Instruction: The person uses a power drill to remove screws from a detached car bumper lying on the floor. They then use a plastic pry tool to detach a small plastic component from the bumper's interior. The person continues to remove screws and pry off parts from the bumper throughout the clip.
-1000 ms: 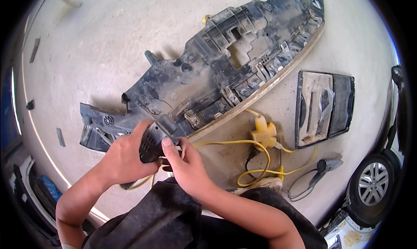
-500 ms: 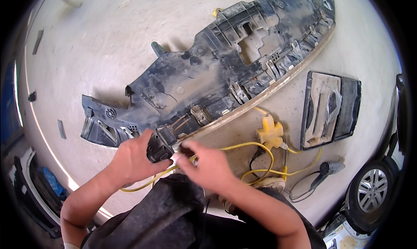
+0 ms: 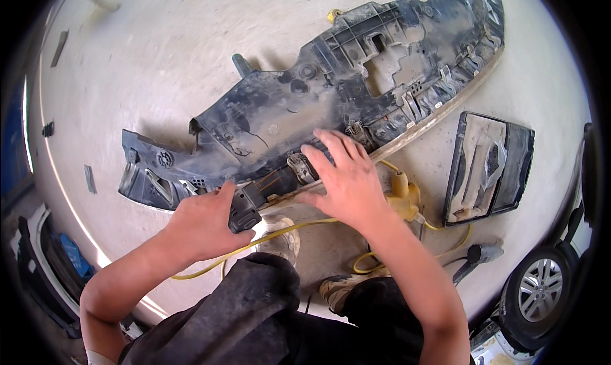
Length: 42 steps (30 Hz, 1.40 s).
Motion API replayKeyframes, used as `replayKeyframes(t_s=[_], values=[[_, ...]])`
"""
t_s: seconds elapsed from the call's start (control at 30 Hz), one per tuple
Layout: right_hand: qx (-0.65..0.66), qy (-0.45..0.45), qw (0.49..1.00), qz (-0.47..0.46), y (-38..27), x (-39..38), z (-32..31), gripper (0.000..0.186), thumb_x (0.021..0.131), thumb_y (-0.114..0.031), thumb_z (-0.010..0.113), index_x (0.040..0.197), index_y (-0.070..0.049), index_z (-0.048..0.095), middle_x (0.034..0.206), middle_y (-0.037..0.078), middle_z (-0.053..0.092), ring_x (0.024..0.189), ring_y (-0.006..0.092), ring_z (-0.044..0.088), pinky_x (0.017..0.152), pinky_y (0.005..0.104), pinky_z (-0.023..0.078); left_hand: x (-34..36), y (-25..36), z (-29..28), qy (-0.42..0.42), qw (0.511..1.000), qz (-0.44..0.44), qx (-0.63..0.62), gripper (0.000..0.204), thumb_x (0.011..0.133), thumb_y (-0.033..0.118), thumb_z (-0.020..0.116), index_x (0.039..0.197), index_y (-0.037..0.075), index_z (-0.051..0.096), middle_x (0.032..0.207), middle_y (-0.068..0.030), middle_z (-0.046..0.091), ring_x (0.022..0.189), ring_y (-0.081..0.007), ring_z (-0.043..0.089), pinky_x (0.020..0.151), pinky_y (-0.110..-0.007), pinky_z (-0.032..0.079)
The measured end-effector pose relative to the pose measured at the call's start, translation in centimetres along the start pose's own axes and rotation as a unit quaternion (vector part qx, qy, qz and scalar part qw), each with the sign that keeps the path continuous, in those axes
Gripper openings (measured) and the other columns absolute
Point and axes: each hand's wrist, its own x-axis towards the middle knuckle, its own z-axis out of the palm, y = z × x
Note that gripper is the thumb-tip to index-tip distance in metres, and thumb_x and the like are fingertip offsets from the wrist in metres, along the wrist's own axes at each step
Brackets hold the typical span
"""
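Observation:
My left hand (image 3: 202, 224) is closed round a black hand-held tool (image 3: 245, 207) with two thin copper-coloured prongs. The prongs point up and right, over the near edge of a dusty black plastic car bumper (image 3: 273, 104). Part of the tool's body is hidden in my palm. My right hand (image 3: 349, 182) is open, fingers spread, over the bumper's near edge beside a metal-looking clip (image 3: 301, 168). Its fingertips seem to touch the plastic. The bumper lies with its ribbed inner side up, slanting from lower left to upper right.
A yellow cable (image 3: 299, 224) runs past my knees to a yellow multi-outlet block (image 3: 405, 196), partly behind my right forearm. To the right lie a black frame-like panel (image 3: 456, 168) and a grey power tool (image 3: 487, 253). A car wheel (image 3: 541, 286) stands at the far right.
My right hand has moved up and right, from beside the black tool to the bumper's edge, and its fingers have spread. The tool in my left hand has turned slightly.

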Motion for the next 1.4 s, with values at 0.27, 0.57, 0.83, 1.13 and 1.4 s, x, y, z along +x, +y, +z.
replayKeyframes(t_s=[0.27,0.57,0.83,1.13,1.4], values=[[-0.146,-0.006,0.985,-0.092,1.5,-1.6,2.3,0.029,0.074,-0.015,0.071,0.101,-0.005,0.067,0.099,0.005,0.060,0.097,0.0199,0.058,0.083,0.0332,0.048,0.3,0.2,0.1,0.013,0.999,0.016,0.040,0.080,0.079,0.046,0.074,0.127,-0.012,0.047,0.088,-0.0264,0.069,0.085,-0.0406,0.071,0.078,-0.047,0.057],[-0.166,-0.046,0.981,-0.090,1.4,-1.2,2.7,0.014,0.074,-0.010,0.067,0.086,-0.006,0.071,0.094,0.003,0.058,0.094,0.0187,0.058,0.078,0.0314,0.049,0.5,0.4,0.1,0.012,0.999,0.008,0.038,0.081,0.075,0.046,0.079,0.127,-0.008,0.048,0.087,-0.0262,0.069,0.085,-0.0418,0.070,0.077,-0.048,0.056],[-0.156,-0.069,0.984,-0.054,0.7,-0.9,2.4,0.011,0.073,-0.009,0.068,0.083,-0.007,0.072,0.095,0.003,0.058,0.096,0.0195,0.058,0.080,0.0326,0.048,0.6,0.6,-0.4,0.002,0.999,0.010,0.050,0.084,0.074,0.046,0.079,0.129,-0.009,0.047,0.088,-0.0269,0.069,0.086,-0.0423,0.070,0.078,-0.047,0.056],[-0.151,-0.051,0.986,-0.044,0.9,-1.2,2.6,0.026,0.076,-0.007,0.067,0.101,-0.003,0.072,0.095,0.004,0.056,0.094,0.0201,0.058,0.080,0.0322,0.048,0.9,1.9,-1.5,0.007,0.998,-0.002,0.056,0.073,0.076,0.043,0.077,0.118,-0.010,0.049,0.083,-0.0261,0.069,0.081,-0.0433,0.070,0.074,-0.049,0.056],[-0.142,-0.044,0.988,-0.041,1.0,-1.4,2.7,0.021,0.075,-0.006,0.066,0.095,-0.004,0.072,0.095,0.004,0.057,0.095,0.0208,0.058,0.081,0.0330,0.047,0.9,4.4,-1.7,-0.029,0.996,-0.030,0.076,0.070,0.079,0.044,0.073,0.112,-0.013,0.050,0.079,-0.0255,0.068,0.078,-0.0418,0.070,0.072,-0.048,0.056]])
